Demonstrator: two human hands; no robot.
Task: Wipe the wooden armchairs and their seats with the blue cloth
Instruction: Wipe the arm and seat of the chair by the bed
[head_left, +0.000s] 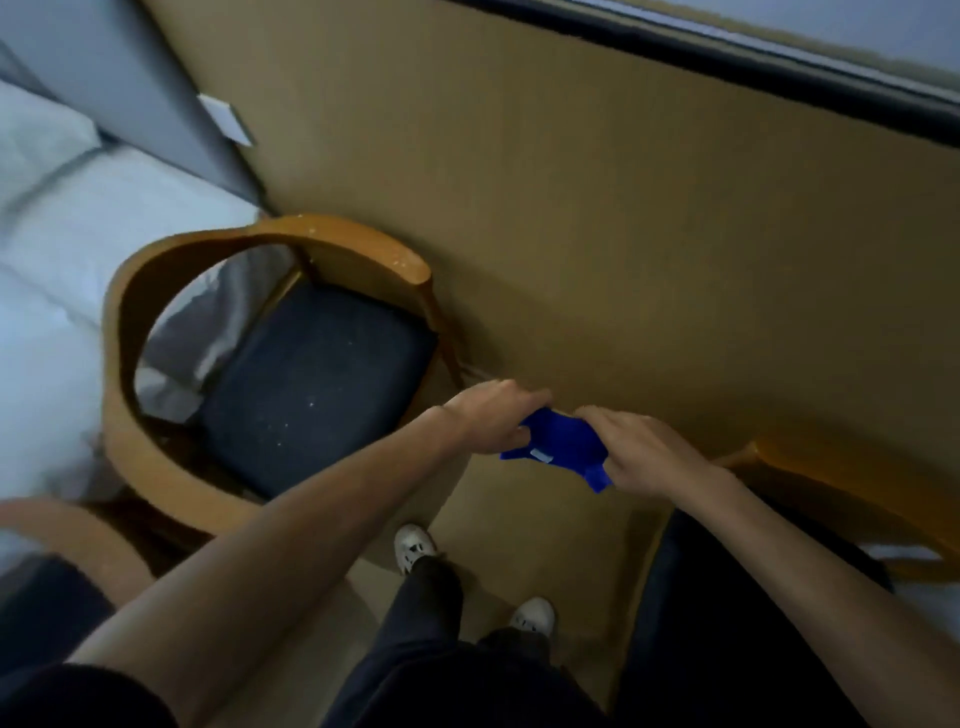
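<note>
The blue cloth (558, 446) hangs bunched in the air between my two hands, over the floor. My left hand (496, 418) grips its left end and my right hand (641, 454) grips its right end. A wooden armchair (156, 270) with a curved backrest stands to the left, its dark seat (317, 387) speckled with pale dust. Both hands are to the right of that seat, clear of it. A second wooden armchair (831, 483) with a dark seat (727, 623) shows at the lower right, partly hidden by my right forearm.
A bed with white bedding (57, 260) lies at the left, close behind the first armchair. A tan wall (571, 208) runs across the top. Part of a third wooden chair (78, 535) shows at the lower left. My feet in white shoes (413, 545) stand on the beige floor.
</note>
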